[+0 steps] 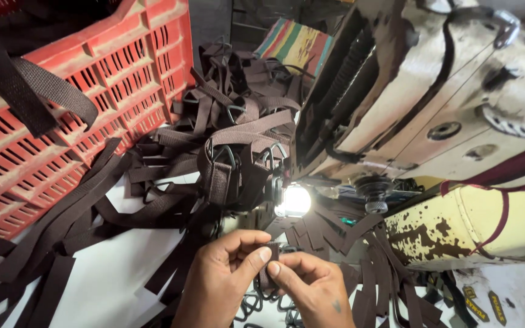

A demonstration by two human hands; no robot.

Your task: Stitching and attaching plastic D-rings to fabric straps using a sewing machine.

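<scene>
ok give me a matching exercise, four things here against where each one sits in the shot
Things:
1. red slatted plastic crate
2. short brown webbing strap piece
3. small bright work lamp
4. worn cream sewing machine

Places:
A. upper right
B. pinched between left hand and right hand
C. upper left
D. centre, just above the hands

Pairs: 1-C, 2-B, 3-D, 4-A

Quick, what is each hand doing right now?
Left hand: closed, fingers pinching a short brown strap piece.
Right hand: closed, fingers pinching the same strap piece from the other side.
</scene>
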